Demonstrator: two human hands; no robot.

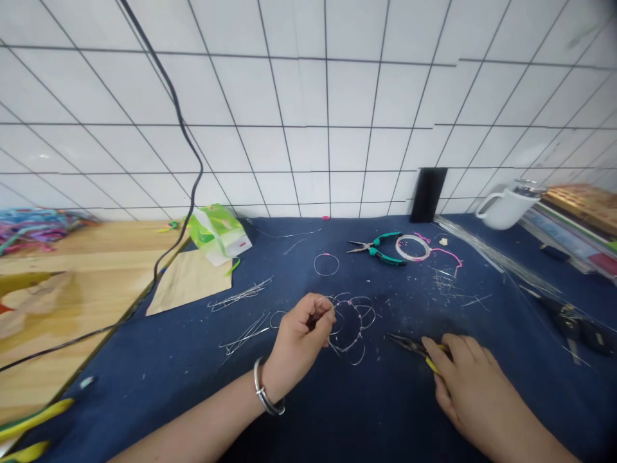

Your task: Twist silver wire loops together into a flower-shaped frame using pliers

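My left hand (306, 334), with a silver bangle at the wrist, pinches the left side of a looped wire piece (360, 321). Thin wire circles and small pinkish beads run along its ring. The exact spot between my fingertips is hidden. Over to the right, my right hand (465, 379) is closed around the yellow handles of needle-nose pliers (409, 344); the dark jaws point left toward the wire piece. Behind the left hand lies a single wire ring (326, 264) with a pink bit at its top.
Teal-handled pliers (385, 249) lie at the back beside a white ring-shaped spool (413, 248). Wire lengths (243, 294) and clippings (446, 281) are scattered on the blue cloth (289, 411). A green packet (219, 231), white mug (506, 209) and black cable (180, 122) surround the area.
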